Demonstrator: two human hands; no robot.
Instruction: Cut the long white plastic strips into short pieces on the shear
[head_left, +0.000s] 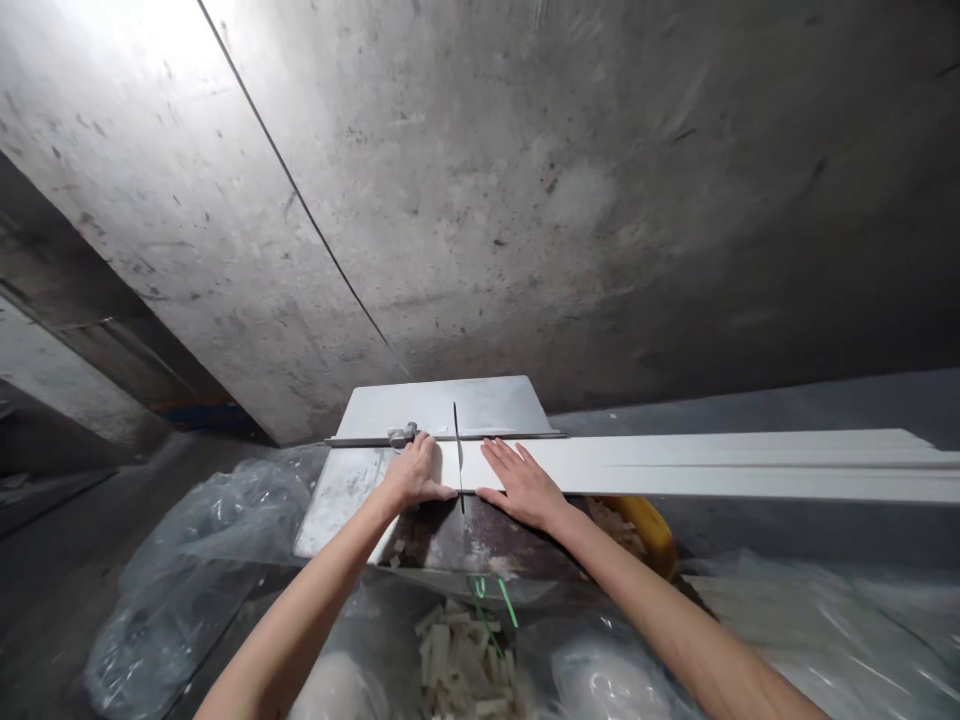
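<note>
A stack of long white strips (660, 465) lies across a saw table (330, 505), along a metal fence bar (352, 441). A thin dark blade or blade slot (455, 420) crosses the line of the strips. Left of it, my left hand (415, 474) is closed over the strips' end, thumb at the near edge and fingers toward the fence, beside a grey clamp-like stop (403, 435). Right of the blade, my right hand (521, 484) lies flat on the strips with fingers stretched out and thumb along the near edge. Whether the strips are cut through is unclear.
Cut offcuts (465, 660) are piled below the table's near edge, between clear plastic sheets. A yellow container (652, 535) with pieces in it stands under the strips. Clear plastic (202, 550) lies at the left. A concrete wall (525, 200) rises behind the table.
</note>
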